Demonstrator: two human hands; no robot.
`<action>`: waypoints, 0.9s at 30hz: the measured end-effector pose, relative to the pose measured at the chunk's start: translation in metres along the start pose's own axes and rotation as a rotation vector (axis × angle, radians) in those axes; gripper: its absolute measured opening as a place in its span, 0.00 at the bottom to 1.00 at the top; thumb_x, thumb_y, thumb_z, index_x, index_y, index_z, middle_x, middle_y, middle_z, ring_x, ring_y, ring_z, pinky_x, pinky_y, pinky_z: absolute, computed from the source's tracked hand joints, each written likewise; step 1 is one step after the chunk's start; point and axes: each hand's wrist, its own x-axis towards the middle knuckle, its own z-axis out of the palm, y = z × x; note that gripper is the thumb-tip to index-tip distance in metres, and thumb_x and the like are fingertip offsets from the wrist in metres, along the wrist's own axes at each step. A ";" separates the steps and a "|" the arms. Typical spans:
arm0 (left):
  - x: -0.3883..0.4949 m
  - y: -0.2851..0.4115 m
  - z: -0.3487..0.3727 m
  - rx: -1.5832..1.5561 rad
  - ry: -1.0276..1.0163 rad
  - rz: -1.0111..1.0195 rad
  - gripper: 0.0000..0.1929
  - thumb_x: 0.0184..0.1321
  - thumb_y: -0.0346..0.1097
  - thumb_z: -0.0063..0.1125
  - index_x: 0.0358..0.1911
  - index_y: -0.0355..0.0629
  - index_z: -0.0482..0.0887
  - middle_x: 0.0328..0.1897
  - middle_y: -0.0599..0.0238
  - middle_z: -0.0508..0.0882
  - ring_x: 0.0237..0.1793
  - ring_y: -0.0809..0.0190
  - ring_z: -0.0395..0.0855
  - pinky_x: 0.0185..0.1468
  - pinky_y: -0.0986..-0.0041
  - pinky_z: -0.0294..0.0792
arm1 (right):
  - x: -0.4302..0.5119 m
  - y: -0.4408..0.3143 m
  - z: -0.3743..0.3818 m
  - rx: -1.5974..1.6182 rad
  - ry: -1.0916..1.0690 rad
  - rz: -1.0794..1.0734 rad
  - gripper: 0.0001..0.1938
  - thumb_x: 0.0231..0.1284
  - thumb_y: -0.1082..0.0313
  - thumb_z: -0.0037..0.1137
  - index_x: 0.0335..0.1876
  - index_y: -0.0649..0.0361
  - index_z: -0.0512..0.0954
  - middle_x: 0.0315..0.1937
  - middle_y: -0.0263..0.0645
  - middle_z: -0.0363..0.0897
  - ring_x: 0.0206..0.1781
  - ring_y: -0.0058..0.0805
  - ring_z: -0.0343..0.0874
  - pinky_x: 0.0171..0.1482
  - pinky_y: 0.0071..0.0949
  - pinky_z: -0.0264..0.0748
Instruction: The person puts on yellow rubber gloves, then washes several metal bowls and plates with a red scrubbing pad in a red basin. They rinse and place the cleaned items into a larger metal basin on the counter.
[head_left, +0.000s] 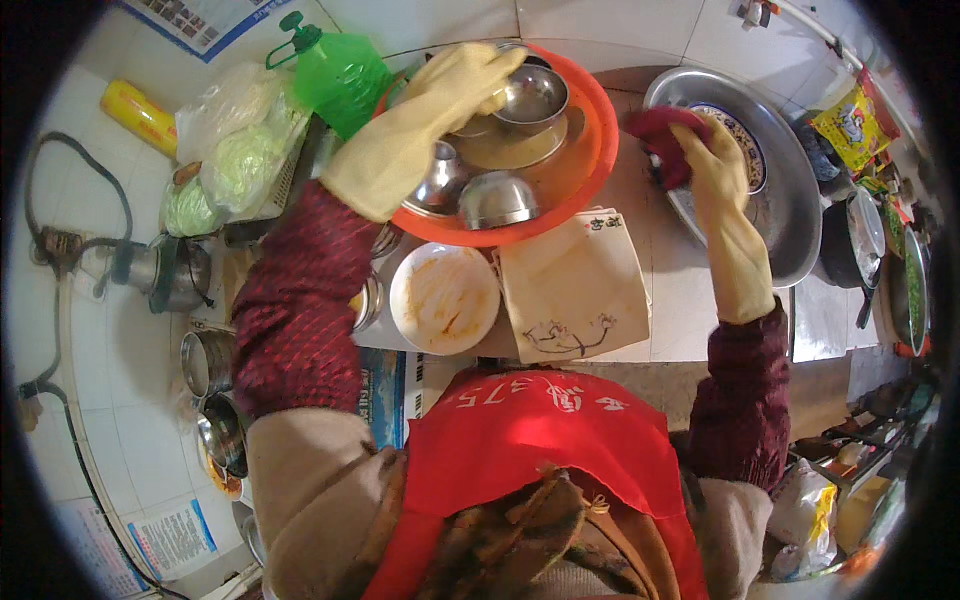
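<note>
My left hand (465, 82), in a yellow rubber glove, is over the orange plastic basin (610, 150), at the rim of a steel bowl (534, 94); its fingertips touch or nearly touch it, and the grip cannot be told. More steel bowls (498, 199) lie in cloudy water there. My right hand (712, 150), gloved too, holds a dark red cloth (664, 135) at the left side of an oval metal basin (795, 225), beside a patterned bowl (731, 124). A stained white plate (444, 298) and a stack of square plates with a flower design (574, 292) lie nearer me.
A green plastic jug (341, 75) and bagged cabbages (244, 165) stand at the left. On the right are a dark pot (844, 240), a yellow packet (855, 124) and a flat metal sheet (817, 319). Stacked metal pots (206, 364) stand at the lower left.
</note>
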 end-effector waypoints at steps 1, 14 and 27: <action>-0.018 -0.017 -0.012 0.068 -0.031 -0.062 0.28 0.73 0.62 0.52 0.36 0.42 0.89 0.27 0.66 0.88 0.27 0.67 0.81 0.31 0.72 0.72 | 0.008 -0.007 0.016 0.038 -0.138 -0.033 0.13 0.72 0.66 0.55 0.54 0.59 0.85 0.38 0.40 0.89 0.27 0.26 0.84 0.29 0.25 0.80; -0.095 -0.088 0.085 0.314 -0.130 0.266 0.22 0.66 0.36 0.55 0.64 0.43 0.73 0.66 0.41 0.79 0.68 0.37 0.76 0.69 0.52 0.69 | -0.002 0.037 0.152 -0.877 -0.447 -0.203 0.14 0.62 0.65 0.55 0.52 0.56 0.84 0.48 0.51 0.87 0.58 0.50 0.84 0.59 0.42 0.79; -0.046 -0.099 0.048 0.159 -0.004 -0.135 0.25 0.57 0.27 0.64 0.60 0.53 0.84 0.62 0.55 0.85 0.65 0.46 0.82 0.60 0.59 0.78 | 0.007 -0.046 0.157 -0.039 -0.193 0.004 0.16 0.63 0.74 0.48 0.49 0.52 0.86 0.34 0.35 0.87 0.30 0.23 0.83 0.30 0.27 0.79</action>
